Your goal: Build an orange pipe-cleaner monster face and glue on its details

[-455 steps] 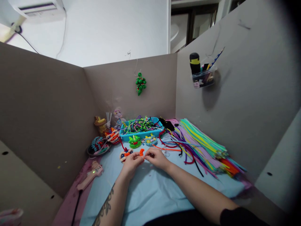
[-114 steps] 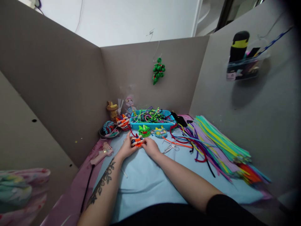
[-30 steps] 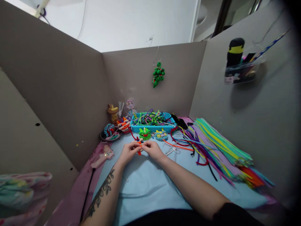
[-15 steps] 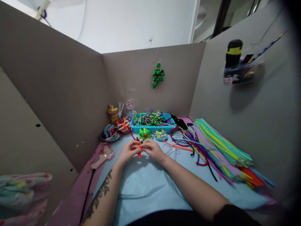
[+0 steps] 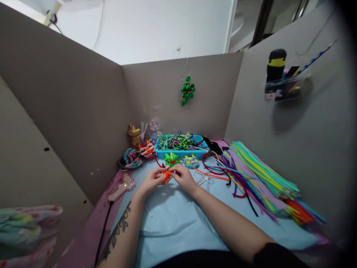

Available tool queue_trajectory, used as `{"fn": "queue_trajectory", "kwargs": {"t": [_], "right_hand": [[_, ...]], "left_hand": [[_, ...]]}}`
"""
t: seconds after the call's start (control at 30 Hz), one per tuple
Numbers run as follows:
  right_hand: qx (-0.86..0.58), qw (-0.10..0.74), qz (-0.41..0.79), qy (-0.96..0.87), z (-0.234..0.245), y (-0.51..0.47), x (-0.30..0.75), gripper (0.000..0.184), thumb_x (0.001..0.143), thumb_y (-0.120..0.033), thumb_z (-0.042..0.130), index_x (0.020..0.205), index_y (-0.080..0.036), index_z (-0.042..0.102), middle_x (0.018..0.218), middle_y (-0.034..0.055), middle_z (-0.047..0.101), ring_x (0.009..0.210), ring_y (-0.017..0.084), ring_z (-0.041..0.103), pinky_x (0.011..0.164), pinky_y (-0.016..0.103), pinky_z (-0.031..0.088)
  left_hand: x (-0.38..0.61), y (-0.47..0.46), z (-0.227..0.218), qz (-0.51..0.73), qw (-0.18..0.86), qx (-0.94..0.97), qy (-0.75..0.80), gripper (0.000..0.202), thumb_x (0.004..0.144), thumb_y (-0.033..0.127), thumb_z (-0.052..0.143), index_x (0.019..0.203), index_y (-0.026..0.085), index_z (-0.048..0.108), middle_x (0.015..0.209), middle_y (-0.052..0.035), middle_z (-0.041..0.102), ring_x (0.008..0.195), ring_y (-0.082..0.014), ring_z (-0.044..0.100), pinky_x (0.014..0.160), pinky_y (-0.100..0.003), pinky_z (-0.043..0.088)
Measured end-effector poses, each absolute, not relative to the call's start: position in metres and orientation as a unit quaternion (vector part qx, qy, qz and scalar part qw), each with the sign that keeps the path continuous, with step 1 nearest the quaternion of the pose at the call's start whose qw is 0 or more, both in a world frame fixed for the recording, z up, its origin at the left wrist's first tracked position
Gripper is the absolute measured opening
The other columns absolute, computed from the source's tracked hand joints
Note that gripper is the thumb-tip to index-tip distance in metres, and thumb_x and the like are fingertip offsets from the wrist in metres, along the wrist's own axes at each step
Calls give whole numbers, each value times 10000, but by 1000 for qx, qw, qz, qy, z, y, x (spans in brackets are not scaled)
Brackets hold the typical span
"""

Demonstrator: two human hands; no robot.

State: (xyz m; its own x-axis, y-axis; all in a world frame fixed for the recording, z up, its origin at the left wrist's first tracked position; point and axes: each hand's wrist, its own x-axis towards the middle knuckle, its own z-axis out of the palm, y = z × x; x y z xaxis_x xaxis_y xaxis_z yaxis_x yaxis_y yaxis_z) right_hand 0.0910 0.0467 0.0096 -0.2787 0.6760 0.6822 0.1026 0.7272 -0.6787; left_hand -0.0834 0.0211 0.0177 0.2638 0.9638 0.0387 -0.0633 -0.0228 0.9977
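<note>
Both hands meet over the light blue mat (image 5: 173,219), pinching a small orange pipe-cleaner figure (image 5: 167,175) between them. My left hand (image 5: 150,181) grips its left side with curled fingers. My right hand (image 5: 182,177) pinches its right side. Just beyond the hands sit a green pipe-cleaner creature (image 5: 171,159) and a blue-and-yellow one (image 5: 191,161). Scissors (image 5: 204,179) lie right of my right hand.
A blue tray (image 5: 181,152) of tangled pipe cleaners stands at the back. A long stack of straight pipe cleaners (image 5: 262,176) fills the right side. A pink glue gun (image 5: 121,188) lies at the left. Grey cardboard walls (image 5: 72,111) enclose the desk; a green ornament (image 5: 187,90) hangs behind.
The hands have kept working the orange figure in place, its tail now tucked up between the fingers. The view has tilted slightly.
</note>
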Motion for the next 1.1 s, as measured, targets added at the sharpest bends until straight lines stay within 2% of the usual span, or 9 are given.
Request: {"fn": "queue_trajectory", "kwargs": {"t": [0.2, 0.37, 0.47, 0.6, 0.77, 0.9, 1.1], "right_hand": [[-269, 534, 269, -755, 7, 48, 92, 183, 784, -213, 567, 944, -196, 653, 872, 60, 631, 749, 156, 555, 632, 256, 427], [-312, 516, 280, -747, 7, 49, 91, 115, 766, -221, 566, 749, -169, 668, 739, 42, 621, 685, 148, 543, 619, 246, 406], [-343, 492, 343, -723, 5, 51, 89, 145, 759, -251, 556, 701, -151, 644, 674, 20, 605, 638, 136, 529, 593, 235, 394], [-340, 452, 433, -702, 3, 55, 89, 197, 757, -293, 542, 689, -134, 636, 613, -1, 589, 582, 121, 511, 554, 220, 377], [-328, 462, 461, -683, 2, 56, 89, 180, 720, -292, 584, 742, -129, 655, 675, 23, 635, 623, 135, 554, 600, 234, 416], [-327, 465, 446, -691, 0, 55, 87, 166, 695, -285, 608, 727, -130, 660, 698, 36, 653, 656, 146, 577, 628, 243, 434], [-352, 476, 477, -649, -3, 56, 85, 164, 705, -294, 586, 687, -138, 630, 551, -11, 578, 510, 111, 512, 509, 216, 402]], "left_hand": [[-82, 20, 21, 466, 541, 576, 397, 376, 648, 369, 708, 910, 125, 591, 788, -54, 647, 657, -122, 581, 600, -221, 426], [-79, 21, 20, 469, 490, 624, 388, 289, 654, 366, 697, 782, 117, 630, 780, -46, 626, 655, -117, 567, 608, -228, 429], [-78, 21, 17, 467, 453, 647, 399, 275, 666, 364, 686, 783, 118, 650, 757, -44, 631, 676, -130, 578, 647, -245, 441], [-80, 23, 13, 447, 399, 674, 433, 258, 692, 365, 661, 771, 119, 671, 713, -43, 639, 650, -133, 577, 621, -239, 438], [-81, 25, 12, 457, 363, 686, 436, 264, 707, 370, 643, 799, 123, 671, 797, -63, 655, 708, -149, 594, 645, -240, 449], [-78, 25, 11, 470, 378, 669, 435, 277, 701, 377, 644, 826, 130, 631, 794, -58, 658, 695, -151, 612, 649, -255, 472], [-74, 25, 11, 501, 408, 625, 438, 332, 668, 352, 679, 897, 140, 563, 829, -60, 654, 731, -157, 628, 669, -271, 494]]}}
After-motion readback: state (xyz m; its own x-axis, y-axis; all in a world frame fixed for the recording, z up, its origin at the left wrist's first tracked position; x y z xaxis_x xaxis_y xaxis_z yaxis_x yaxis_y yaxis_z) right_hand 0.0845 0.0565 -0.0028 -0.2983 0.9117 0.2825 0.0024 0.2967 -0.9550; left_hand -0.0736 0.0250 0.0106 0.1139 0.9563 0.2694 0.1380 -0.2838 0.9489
